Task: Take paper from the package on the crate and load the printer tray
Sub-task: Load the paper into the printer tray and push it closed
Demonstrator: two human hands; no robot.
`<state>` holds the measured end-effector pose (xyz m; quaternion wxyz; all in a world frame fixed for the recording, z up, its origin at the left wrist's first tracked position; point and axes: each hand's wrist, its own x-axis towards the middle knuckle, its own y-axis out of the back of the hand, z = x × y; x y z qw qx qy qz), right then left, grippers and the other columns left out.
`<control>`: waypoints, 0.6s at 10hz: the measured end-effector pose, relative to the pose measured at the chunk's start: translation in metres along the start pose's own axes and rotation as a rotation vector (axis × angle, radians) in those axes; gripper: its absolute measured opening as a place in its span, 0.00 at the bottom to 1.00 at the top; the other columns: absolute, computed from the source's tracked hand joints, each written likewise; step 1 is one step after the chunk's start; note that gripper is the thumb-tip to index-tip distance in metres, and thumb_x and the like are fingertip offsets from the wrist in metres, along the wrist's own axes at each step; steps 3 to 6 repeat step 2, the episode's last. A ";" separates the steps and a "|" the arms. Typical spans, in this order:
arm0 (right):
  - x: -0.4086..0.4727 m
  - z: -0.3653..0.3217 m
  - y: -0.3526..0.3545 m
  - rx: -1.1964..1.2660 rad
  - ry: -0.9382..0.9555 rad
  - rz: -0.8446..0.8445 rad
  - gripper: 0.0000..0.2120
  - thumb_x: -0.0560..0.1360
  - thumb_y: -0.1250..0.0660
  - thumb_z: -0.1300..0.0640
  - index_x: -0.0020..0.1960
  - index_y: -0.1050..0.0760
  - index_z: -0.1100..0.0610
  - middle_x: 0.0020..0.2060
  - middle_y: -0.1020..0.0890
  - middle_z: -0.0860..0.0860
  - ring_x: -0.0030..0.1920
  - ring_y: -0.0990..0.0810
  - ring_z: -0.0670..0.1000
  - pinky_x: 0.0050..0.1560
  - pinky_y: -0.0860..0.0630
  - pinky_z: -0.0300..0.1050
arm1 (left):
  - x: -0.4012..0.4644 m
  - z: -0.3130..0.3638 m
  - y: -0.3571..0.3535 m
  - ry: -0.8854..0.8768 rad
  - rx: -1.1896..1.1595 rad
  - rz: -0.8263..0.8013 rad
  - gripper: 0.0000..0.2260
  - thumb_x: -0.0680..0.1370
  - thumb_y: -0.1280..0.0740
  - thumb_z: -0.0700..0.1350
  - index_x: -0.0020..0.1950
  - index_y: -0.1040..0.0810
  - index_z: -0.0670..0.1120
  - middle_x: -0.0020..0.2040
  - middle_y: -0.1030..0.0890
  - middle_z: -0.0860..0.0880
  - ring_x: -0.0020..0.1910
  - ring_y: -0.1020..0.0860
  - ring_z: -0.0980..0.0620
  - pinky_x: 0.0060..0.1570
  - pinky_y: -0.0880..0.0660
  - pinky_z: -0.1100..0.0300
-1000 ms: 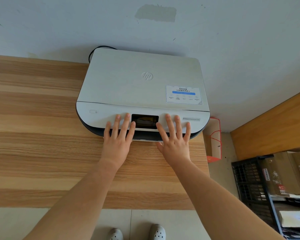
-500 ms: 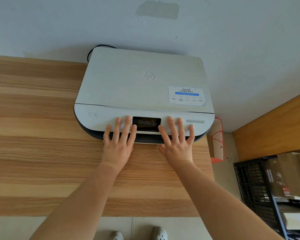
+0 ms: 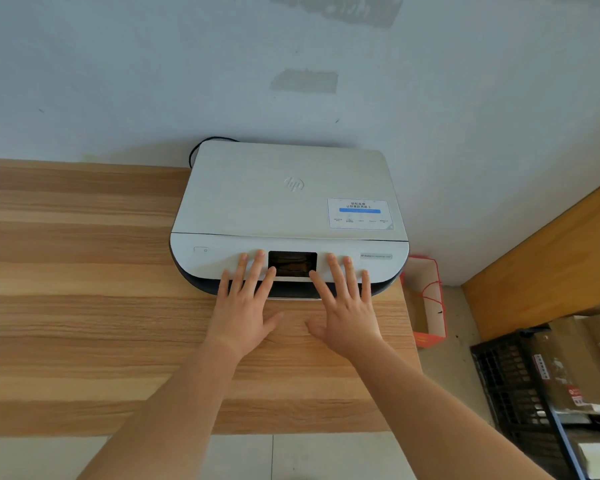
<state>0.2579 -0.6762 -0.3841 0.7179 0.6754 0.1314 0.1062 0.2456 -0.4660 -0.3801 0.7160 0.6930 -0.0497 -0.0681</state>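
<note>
A white printer is set on a wooden table, at the far side by the wall. The left hand and the right hand are laid flat on its near edge, fingers straight and spread, one on each side of the dark screen. Nothing is held in either hand. A black crate with brown paper packages is seen low on the right, well apart from the printer.

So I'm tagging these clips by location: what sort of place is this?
Probably a small office or storeroom corner. A white printer sits on a wooden table against a plain wall, both hands flat on its front panel, and a black crate of cardboard packages stands on the floor to the right.
</note>
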 end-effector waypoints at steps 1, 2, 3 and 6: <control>-0.010 -0.003 0.006 0.058 0.042 -0.083 0.43 0.72 0.43 0.32 0.78 0.60 0.44 0.78 0.64 0.53 0.76 0.67 0.58 0.74 0.58 0.67 | -0.008 0.006 0.013 -0.004 -0.083 -0.084 0.37 0.75 0.42 0.66 0.78 0.55 0.55 0.78 0.66 0.49 0.77 0.64 0.46 0.75 0.56 0.42; -0.019 -0.003 0.029 0.127 0.063 -0.130 0.42 0.73 0.44 0.32 0.77 0.62 0.44 0.79 0.61 0.51 0.77 0.66 0.56 0.75 0.58 0.64 | -0.023 0.012 0.039 -0.056 -0.117 -0.142 0.36 0.77 0.43 0.65 0.78 0.57 0.56 0.78 0.66 0.51 0.76 0.66 0.48 0.75 0.58 0.44; -0.019 -0.003 0.029 0.127 0.063 -0.130 0.42 0.73 0.44 0.32 0.77 0.62 0.44 0.79 0.61 0.51 0.77 0.66 0.56 0.75 0.58 0.64 | -0.023 0.012 0.039 -0.056 -0.117 -0.142 0.36 0.77 0.43 0.65 0.78 0.57 0.56 0.78 0.66 0.51 0.76 0.66 0.48 0.75 0.58 0.44; -0.019 -0.003 0.029 0.127 0.063 -0.130 0.42 0.73 0.44 0.32 0.77 0.62 0.44 0.79 0.61 0.51 0.77 0.66 0.56 0.75 0.58 0.64 | -0.023 0.012 0.039 -0.056 -0.117 -0.142 0.36 0.77 0.43 0.65 0.78 0.57 0.56 0.78 0.66 0.51 0.76 0.66 0.48 0.75 0.58 0.44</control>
